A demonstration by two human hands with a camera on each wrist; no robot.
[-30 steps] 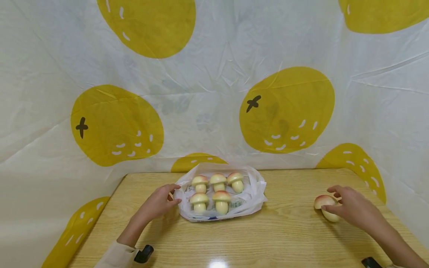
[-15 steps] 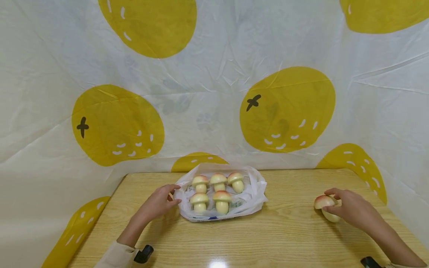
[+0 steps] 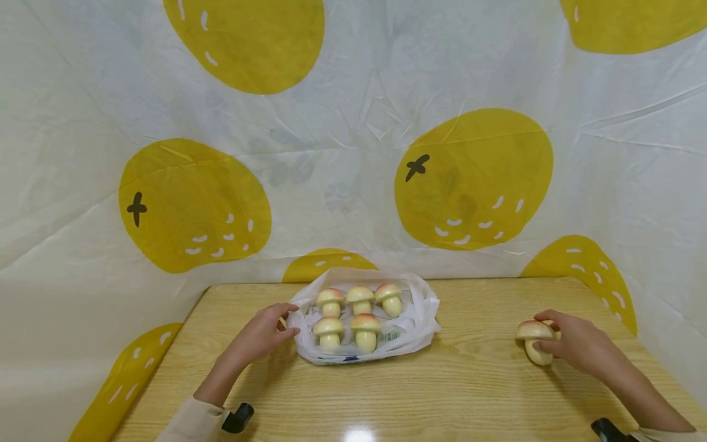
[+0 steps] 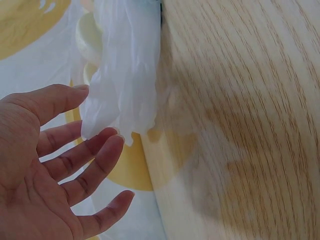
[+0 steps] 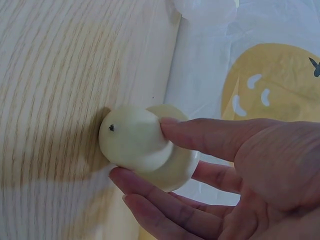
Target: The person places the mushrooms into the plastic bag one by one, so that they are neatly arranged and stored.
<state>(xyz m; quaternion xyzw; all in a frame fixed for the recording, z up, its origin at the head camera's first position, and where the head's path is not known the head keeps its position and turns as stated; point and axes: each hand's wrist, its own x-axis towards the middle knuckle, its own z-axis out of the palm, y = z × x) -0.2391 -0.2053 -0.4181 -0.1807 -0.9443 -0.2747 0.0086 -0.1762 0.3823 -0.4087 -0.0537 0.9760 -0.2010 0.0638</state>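
Note:
A pale mushroom point(image 3: 534, 334) with a reddish cap is at the right of the table. My right hand point(image 3: 580, 344) pinches it between thumb and fingers; in the right wrist view the rounded stem end of the mushroom point(image 5: 132, 137) faces the camera. Whether it still touches the table is hard to tell. Several similar mushrooms point(image 3: 366, 331) lie in two rows in an open white plastic bag point(image 3: 414, 347). Beside the bag's left edge is my left hand point(image 3: 262, 334), its fingers spread and loosely bent. The thumb and fingertips point(image 4: 117, 142) are at the bag's rim, seemingly touching it.
A wood-grain table point(image 3: 453, 393) carries everything. Behind it and at both sides hangs a white curtain point(image 3: 342, 202) printed with large yellow fruit. Black straps point(image 3: 237, 418) sit at both wrists.
My right hand's fingers have come in on the mushroom, which has turned and moved slightly left, its stem now pointing more toward me. The left hand and the bag stay put.

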